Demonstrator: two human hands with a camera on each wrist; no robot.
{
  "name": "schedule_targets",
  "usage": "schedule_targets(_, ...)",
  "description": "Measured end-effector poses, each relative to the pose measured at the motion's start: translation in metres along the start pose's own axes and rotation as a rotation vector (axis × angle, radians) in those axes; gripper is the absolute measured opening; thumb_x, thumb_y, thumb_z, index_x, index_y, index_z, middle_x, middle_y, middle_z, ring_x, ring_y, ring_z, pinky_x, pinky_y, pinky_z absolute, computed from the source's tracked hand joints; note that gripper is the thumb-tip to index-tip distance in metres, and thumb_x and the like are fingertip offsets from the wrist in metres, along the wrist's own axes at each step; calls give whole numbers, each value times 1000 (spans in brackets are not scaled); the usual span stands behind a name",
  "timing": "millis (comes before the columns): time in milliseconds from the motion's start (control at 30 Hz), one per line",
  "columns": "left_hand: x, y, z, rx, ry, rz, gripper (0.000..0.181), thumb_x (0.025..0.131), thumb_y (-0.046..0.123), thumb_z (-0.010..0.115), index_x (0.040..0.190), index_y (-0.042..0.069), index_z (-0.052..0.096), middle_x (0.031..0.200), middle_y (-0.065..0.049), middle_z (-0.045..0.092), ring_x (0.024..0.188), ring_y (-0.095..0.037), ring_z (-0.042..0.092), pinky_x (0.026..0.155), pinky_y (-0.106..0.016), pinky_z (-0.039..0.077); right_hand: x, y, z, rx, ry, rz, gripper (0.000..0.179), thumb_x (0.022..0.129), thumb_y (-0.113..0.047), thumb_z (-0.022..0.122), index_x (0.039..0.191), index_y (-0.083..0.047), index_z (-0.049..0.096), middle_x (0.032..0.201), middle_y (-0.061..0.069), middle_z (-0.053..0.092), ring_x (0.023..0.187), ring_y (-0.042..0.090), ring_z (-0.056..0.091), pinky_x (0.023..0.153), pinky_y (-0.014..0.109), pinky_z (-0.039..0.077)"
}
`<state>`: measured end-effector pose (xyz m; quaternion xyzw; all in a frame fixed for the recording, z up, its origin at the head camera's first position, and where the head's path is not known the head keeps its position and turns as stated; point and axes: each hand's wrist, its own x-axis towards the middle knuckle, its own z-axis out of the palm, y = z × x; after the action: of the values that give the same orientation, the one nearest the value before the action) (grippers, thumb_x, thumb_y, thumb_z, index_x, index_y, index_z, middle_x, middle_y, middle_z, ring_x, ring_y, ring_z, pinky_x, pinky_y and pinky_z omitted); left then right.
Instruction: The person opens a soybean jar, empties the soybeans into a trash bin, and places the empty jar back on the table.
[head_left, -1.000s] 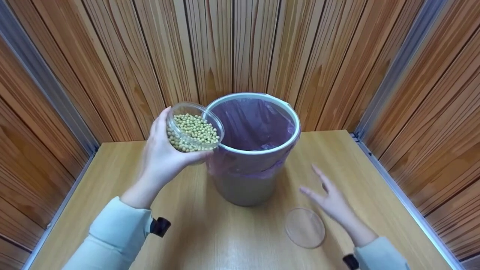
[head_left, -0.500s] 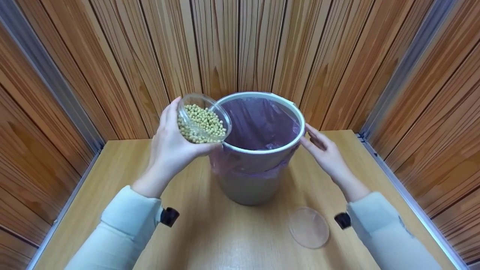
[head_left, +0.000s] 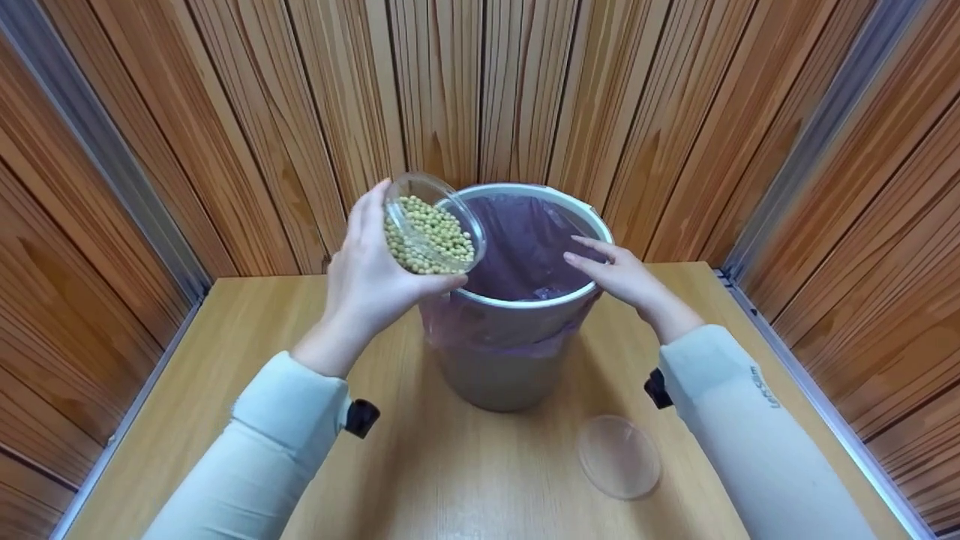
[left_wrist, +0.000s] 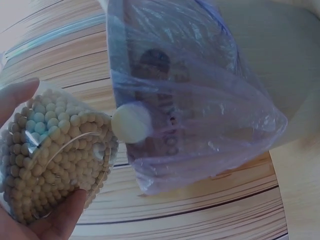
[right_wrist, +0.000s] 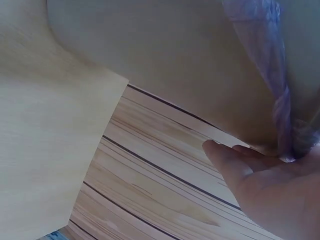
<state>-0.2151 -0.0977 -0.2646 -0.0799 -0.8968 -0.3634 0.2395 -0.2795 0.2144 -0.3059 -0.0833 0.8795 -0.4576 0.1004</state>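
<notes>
My left hand (head_left: pixel 367 262) grips a clear plastic jar (head_left: pixel 420 187), tipped to the right over the left rim of a trash bin (head_left: pixel 502 375). Round pale-green beans (head_left: pixel 435 236) fill much of it and slope toward its mouth, still inside. A purple plastic bag (head_left: pixel 517 240) lines the bin and folds down outside under the pale rim ring (head_left: pixel 525 304). On the bin's right side, my right hand (head_left: pixel 626 281) reaches over the rim with fingers extended across the opening. The left wrist view shows the jar's beans (left_wrist: pixel 60 155) close beside the bag-covered bin.
A round clear lid (head_left: pixel 619 457) lies flat on the wooden table (head_left: pixel 465 480), in front of the bin and to its right. Wood-panelled walls (head_left: pixel 442 82) stand behind and on both sides, with metal strips along the corners and table edges.
My left hand has carried the jar right and up, further over the bin. From beside the lid, my right hand has come up to the bin's right rim, and its fingers now pass over it.
</notes>
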Motion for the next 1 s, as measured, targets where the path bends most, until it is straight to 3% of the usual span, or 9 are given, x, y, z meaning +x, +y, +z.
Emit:
schedule_targets(333,10,4,20,84,-6,14,122,49,62,81,146,21,19,147,2,28,101,-25,56,78,-44,49,7,0,7,-84,82,48,65,91,-45,51,145,-14,31,150,18,24,136,38,25,107,55,25)
schedule_targets(700,22,2,44,149,15,9,122,51,61,80,147,19,17,147,-1,27,89,-25,60,70,-41,50,5,-2,8,-226,115,84,67,88,-41,52,145,-12,31,147,18,31,132,38,32,104,55,30)
schedule_targets(1000,24,2,66,184,7,36,123,51,58,82,147,16,17,148,-4,26,91,-25,60,67,-39,50,5,-6,8,-238,113,105,77,89,-39,52,150,-13,12,151,18,21,137,38,20,109,54,20)
